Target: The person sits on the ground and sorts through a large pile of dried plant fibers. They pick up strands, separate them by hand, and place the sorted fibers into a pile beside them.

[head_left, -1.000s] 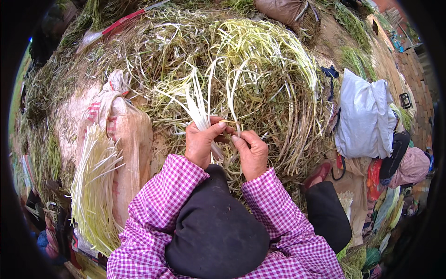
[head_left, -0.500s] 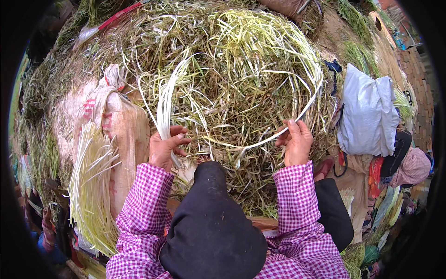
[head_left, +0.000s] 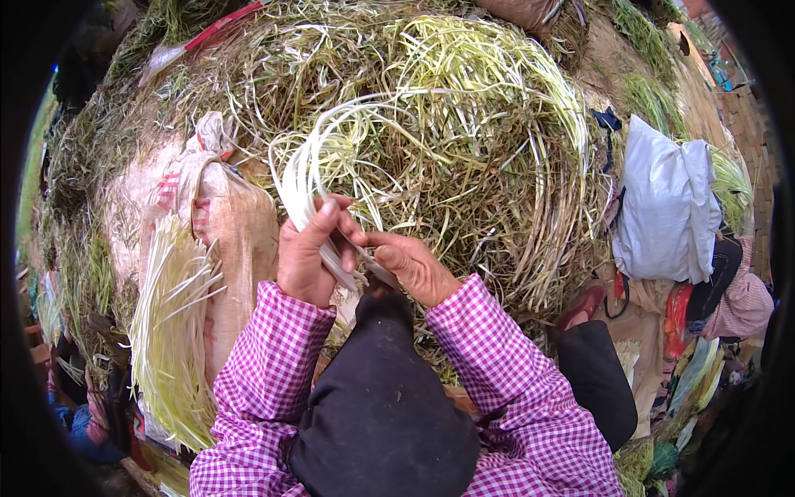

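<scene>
A small bunch of long white-yellow blanched chives [head_left: 300, 178] is held in my left hand [head_left: 310, 253], closed around the stalks. Their leaves arch up and over to the right, and the pale root ends poke out below the fingers. Close against it is my right hand [head_left: 418, 269], its thumb and fingers pinched together on the end of a stalk beside the left fingers. Part of that pinch is hidden. In front of both hands spreads a heap of dry, brownish leaf litter [head_left: 447, 224], with loose yellow chives [head_left: 468, 62] lying on its far side.
To the left, a thick bundle of pale chives [head_left: 170, 331] lies against a stuffed tan sack [head_left: 244, 236]. A white bag [head_left: 667, 207] sits at the right. My dark-clothed knee [head_left: 385, 373] rises between my arms. Another person's checked sleeve [head_left: 741, 294] shows at the far right.
My right hand has come left from the heap's right side to meet my left hand, bringing the long stalk with it. My left hand has shifted slightly up and right.
</scene>
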Available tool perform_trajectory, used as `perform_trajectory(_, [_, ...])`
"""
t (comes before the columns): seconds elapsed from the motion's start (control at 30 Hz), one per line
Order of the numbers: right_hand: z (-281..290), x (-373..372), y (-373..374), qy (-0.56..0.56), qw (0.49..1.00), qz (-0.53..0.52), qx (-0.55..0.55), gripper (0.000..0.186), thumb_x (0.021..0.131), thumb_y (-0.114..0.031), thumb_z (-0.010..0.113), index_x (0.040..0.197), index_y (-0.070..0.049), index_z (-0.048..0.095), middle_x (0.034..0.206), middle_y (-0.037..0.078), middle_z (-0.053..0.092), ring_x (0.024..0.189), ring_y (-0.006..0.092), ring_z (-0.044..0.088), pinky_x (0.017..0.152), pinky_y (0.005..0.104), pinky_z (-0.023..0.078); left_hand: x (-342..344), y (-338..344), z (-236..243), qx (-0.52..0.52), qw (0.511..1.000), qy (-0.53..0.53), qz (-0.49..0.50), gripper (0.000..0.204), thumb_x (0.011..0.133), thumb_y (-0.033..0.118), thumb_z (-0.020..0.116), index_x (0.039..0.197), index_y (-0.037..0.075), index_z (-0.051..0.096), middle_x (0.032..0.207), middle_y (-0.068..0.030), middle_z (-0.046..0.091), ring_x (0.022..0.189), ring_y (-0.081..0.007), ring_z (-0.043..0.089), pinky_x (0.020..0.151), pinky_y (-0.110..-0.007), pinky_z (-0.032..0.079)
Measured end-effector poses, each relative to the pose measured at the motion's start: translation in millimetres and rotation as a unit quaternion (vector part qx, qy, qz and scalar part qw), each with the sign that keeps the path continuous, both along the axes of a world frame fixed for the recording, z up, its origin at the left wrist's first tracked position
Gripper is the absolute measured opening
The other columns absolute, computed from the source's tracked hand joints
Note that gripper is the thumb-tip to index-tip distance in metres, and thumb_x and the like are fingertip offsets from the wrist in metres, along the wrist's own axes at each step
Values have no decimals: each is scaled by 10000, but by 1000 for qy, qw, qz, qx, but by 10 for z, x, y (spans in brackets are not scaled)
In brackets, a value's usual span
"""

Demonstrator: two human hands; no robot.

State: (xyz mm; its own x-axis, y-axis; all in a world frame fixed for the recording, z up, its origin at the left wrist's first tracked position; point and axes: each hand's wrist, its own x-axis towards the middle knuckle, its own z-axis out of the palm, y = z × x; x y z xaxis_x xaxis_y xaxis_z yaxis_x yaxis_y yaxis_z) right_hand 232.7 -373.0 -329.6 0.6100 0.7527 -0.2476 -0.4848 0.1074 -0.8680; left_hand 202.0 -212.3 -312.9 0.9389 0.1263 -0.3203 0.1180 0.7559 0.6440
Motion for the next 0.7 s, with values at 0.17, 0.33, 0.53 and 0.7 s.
perform_trajectory(0.17, [-198, -271, -217, 32, 996, -69, -37, 236, 904, -185, 529, 935, 38, 601, 538, -31, 461, 415, 46, 404, 372, 187, 332, 44, 644, -133, -4, 995, 19, 101, 213, 911, 213, 514, 1008, 24, 504, 687, -15, 497, 611, -135, 510, 375, -211, 370])
perform_trajectory(0.33, [-699, -281, -821, -50, 915, -77, -393, 168, 879, -153, 529, 891, -35, 648, 554, 6, 522, 449, 93, 456, 440, 244, 408, 121, 977, -150, 30, 987, -25, 154, 223, 912, 211, 513, 1022, 17, 502, 681, -17, 495, 611, -136, 511, 377, -208, 367])
perform_trajectory(0.53, [-377, -320, -504, -384, 812, 15, -439, 435, 872, -398, 500, 1130, -58, 580, 958, 130, 573, 900, 267, 525, 788, 396, 426, 92, 513, -77, 30, 993, 27, 115, 224, 890, 200, 552, 1021, 22, 515, 683, -21, 538, 634, -153, 556, 388, -217, 387])
perform_trajectory(0.7, [-138, -473, -171, -46, 984, -90, -148, 223, 849, -171, 592, 970, 15, 600, 769, 74, 599, 640, 104, 559, 550, 236, 455, -76, 9, -209, 21, 996, 65, 57, 284, 909, 240, 516, 1088, 20, 499, 791, -44, 589, 773, -186, 603, 424, -205, 433])
